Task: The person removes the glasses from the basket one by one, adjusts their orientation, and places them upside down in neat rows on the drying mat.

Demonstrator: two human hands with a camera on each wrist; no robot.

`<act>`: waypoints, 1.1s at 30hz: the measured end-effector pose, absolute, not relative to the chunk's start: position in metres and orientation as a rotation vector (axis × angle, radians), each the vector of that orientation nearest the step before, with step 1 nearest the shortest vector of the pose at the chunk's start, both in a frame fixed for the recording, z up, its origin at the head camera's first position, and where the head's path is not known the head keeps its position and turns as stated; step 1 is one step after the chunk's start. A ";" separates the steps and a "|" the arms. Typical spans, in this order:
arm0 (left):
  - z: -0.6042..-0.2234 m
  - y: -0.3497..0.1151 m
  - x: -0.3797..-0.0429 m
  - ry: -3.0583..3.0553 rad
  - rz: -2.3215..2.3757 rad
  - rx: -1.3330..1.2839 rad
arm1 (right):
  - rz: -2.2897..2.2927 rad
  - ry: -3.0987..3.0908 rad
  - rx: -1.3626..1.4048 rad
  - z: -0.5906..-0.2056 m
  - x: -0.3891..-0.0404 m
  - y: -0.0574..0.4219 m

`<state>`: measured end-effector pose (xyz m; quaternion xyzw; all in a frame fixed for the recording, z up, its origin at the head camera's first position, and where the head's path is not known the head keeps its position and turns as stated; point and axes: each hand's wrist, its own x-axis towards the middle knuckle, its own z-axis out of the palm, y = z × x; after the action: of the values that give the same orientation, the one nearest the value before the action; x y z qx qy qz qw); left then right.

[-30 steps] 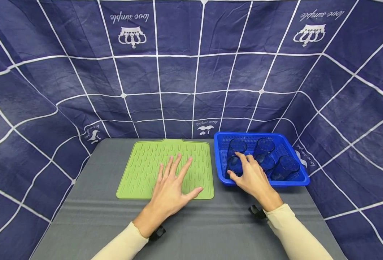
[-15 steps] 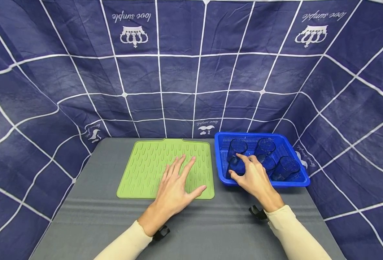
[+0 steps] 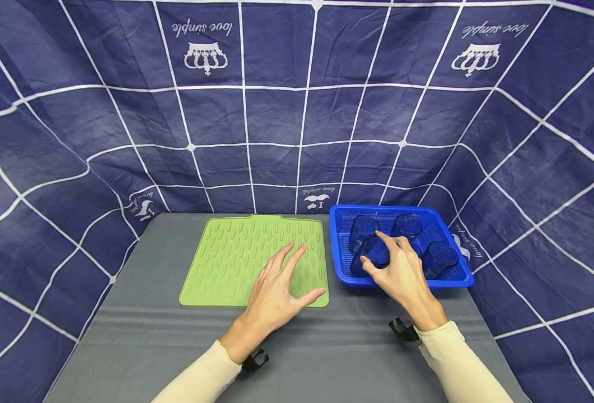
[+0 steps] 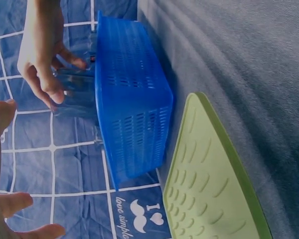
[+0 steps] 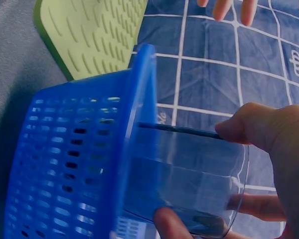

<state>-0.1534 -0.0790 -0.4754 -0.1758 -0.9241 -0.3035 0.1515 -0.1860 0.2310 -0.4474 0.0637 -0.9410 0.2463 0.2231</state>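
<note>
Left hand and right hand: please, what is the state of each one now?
Left hand: open, fingers spread, holding nothing.
Right hand: closed around a transparent glass, which stands partly above the rim of the blue basket.

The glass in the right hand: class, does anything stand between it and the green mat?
Yes: the left rim of the blue basket; the glass sits partly below it. The left hand also hovers over the green mat.

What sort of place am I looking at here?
Likely a staged tabletop workspace: printed blue cloth screens three sides of a gray-covered table, where a blue basket of tumblers sits.
</note>
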 end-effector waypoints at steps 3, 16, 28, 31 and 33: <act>-0.476 -0.076 -0.156 -2.626 -0.926 -0.531 | 0.675 -2.564 0.156 -0.442 -0.183 0.233; -0.474 -0.070 -0.165 -2.499 -1.157 -0.630 | 0.738 -2.407 0.143 -0.417 -0.170 0.228; -0.472 -0.067 -0.178 -2.424 -1.434 -0.643 | 0.849 -2.365 0.203 -0.398 -0.159 0.211; -0.473 -0.062 -0.182 -2.398 -1.494 -0.648 | 0.894 -2.371 0.199 -0.397 -0.156 0.210; -0.472 -0.059 -0.184 -2.385 -1.547 -0.648 | 0.935 -2.376 0.195 -0.396 -0.155 0.209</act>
<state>-0.1837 -0.0594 -0.4720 -0.2209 -0.8128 -0.5271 0.1129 -0.1549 0.2091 -0.3958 0.0728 -0.8889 0.3499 0.2866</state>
